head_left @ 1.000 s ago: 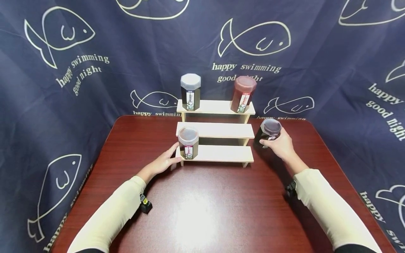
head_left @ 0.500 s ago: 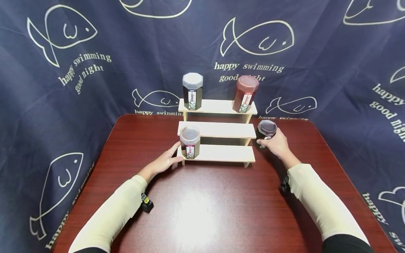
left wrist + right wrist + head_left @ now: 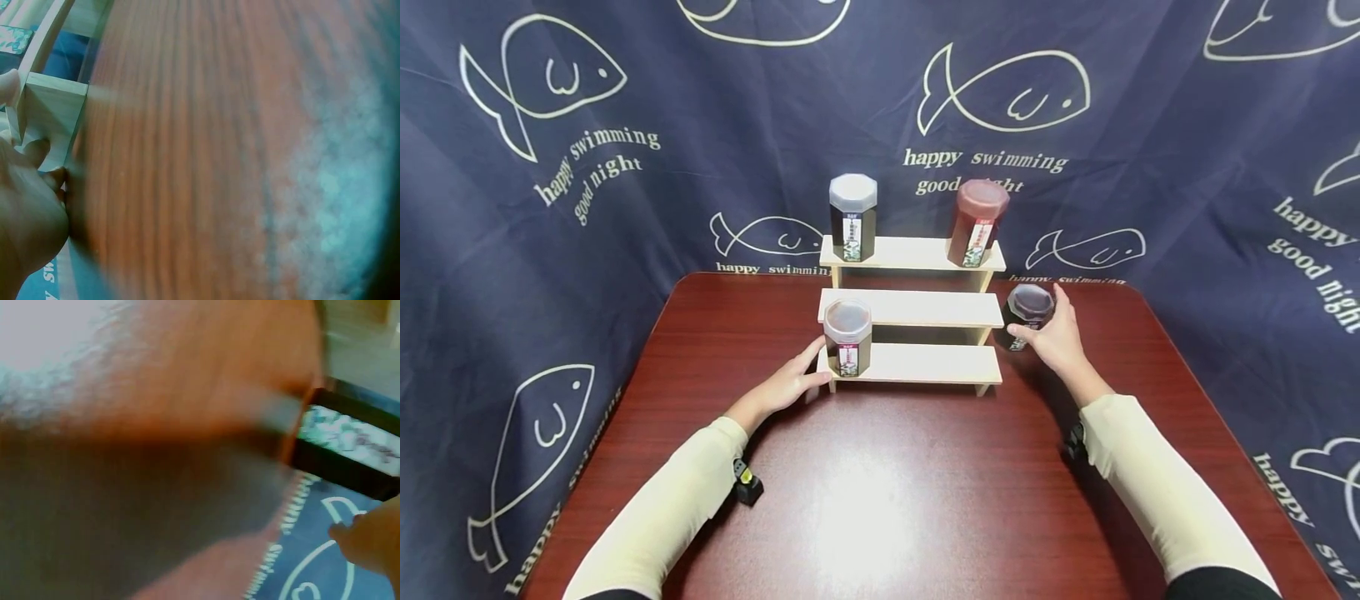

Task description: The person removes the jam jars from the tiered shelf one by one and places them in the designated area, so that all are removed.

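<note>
A three-tier wooden shelf [image 3: 932, 364] stands toward the back of the table. My left hand [image 3: 781, 385] grips its lower left end, thumb at the front edge and fingers along the side panel [image 3: 53, 109]. Close above that hand, a lidded brown jar [image 3: 848, 343] sits on the lowest tier. To the right of the shelf a dark octagonal jar [image 3: 1028, 304] stands upright on the table. My right hand [image 3: 1062, 340] is around its near right side, thumb and forefinger spread apart. In the right wrist view the fingers [image 3: 369, 534] show beside the jar's dark base.
On the top tier stand a dark jar with a whitish lid [image 3: 853, 218] at left and a reddish jar [image 3: 977, 223] at right. A blue fish-print cloth [image 3: 880, 100] hangs behind the dark red table [image 3: 760, 300].
My right hand has moved left with the dark jar toward the shelf, and its fingers have spread away from the jar. The left hand has stayed in place.
</note>
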Demonstrator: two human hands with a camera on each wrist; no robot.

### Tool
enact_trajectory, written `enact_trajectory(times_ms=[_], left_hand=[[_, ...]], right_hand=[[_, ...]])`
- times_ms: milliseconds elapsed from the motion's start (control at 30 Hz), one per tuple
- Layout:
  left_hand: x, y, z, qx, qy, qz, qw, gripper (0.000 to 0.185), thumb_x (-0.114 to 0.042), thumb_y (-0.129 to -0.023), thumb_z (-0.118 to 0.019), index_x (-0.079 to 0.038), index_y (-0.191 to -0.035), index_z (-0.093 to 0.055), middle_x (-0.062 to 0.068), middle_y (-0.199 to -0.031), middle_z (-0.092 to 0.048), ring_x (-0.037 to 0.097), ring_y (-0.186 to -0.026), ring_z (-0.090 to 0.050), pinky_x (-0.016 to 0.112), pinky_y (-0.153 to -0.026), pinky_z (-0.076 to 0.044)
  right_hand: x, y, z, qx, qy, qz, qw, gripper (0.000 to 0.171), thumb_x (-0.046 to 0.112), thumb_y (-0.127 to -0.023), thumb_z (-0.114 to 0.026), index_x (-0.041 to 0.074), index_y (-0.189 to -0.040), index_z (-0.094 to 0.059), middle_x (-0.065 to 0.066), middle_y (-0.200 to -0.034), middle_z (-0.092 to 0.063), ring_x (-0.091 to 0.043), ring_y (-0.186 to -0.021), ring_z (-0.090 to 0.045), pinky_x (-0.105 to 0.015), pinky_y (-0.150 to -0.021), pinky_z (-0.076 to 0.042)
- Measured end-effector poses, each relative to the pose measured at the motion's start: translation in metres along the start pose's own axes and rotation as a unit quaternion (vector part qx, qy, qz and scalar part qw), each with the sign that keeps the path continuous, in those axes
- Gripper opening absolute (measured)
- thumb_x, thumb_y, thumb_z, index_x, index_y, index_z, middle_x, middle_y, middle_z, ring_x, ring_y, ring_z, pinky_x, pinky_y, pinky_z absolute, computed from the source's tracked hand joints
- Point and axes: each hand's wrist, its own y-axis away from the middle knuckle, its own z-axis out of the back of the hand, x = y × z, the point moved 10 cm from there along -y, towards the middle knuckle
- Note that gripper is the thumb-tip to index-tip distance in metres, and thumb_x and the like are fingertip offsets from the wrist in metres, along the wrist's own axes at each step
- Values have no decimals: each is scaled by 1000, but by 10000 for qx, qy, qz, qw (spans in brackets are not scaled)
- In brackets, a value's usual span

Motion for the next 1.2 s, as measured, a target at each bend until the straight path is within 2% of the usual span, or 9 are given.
enact_trajectory(times_ms=[100,200,267,333,400,567,700,933,1200], left_hand=[[-1,0,0,3,8,-10,10000,80,-27,-100,-59,-1,-161,-14,17,-166,-19,34,-151,-16,53,-121,-12],[-2,1,0,7,39,-16,10000,79,-27,-101,-58,-1,-161,-13,18,-166,-18,35,-151,-15,54,-121,-10],[-2,1,0,16,80,-1,10000,79,-26,-102,-57,-1,-161,-12,19,-166,-17,35,-151,-13,54,-121,-9],[-3,1,1,26,114,24,9999,79,-26,-102,-57,-1,-161,-11,19,-166,-16,34,-152,-12,54,-121,-8],[-3,1,0,44,107,52,9999,79,-27,-102,-57,-1,-161,-11,18,-166,-16,34,-152,-12,54,-121,-8],[-2,1,-1,59,49,76,9999,79,-29,-101,-57,-3,-162,-13,17,-166,-18,33,-151,-15,54,-121,-11],[-4,1,-1,59,56,47,10000,78,-28,-102,-57,-3,-162,-13,17,-166,-18,35,-151,-16,55,-120,-10],[-1,1,0,9,69,80,9999,78,-30,-101,-58,-6,-162,-14,16,-165,-23,33,-150,-18,53,-121,-12],[-1,0,-1,21,116,-110,9999,77,-27,-102,-57,-2,-161,-15,19,-164,-21,35,-150,-18,55,-120,-12]], right_hand=[[25,7,19,-691,-92,439,9966,89,9,-78,-82,-2,-153,-33,-31,-140,-43,-45,-131,-41,-55,-111,-31],[59,21,35,-1429,-312,1069,9835,66,1,-77,-74,-3,-139,-51,-25,-132,-50,-41,-121,-48,-44,-102,-39],[82,32,35,-1632,-535,1491,9738,54,-4,-76,-69,-5,-129,-59,-24,-123,-55,-40,-112,-53,-38,-95,-44],[105,43,25,-1468,-803,1853,9683,47,-9,-75,-66,-7,-122,-62,-24,-115,-58,-39,-104,-57,-33,-87,-49],[125,54,7,-1007,-980,2026,9691,45,-10,-75,-67,-7,-120,-63,-23,-109,-59,-36,-98,-60,-34,-81,-53],[162,76,-54,483,-1000,1750,9783,51,-4,-79,-73,-4,-128,-61,-19,-106,-62,-31,-97,-63,-42,-82,-56],[182,91,-100,1129,-817,1545,9781,63,6,-81,-78,-3,-138,-54,-18,-112,-62,-31,-105,-61,-45,-89,-54],[200,104,-157,1364,-721,968,9833,91,27,-77,-89,3,-150,-39,-17,-124,-55,-32,-110,-61,-43,-96,-50],[209,109,-185,978,-838,479,9905,94,31,-72,-92,1,-144,-40,-16,-125,-50,-32,-115,-54,-43,-94,-47]])
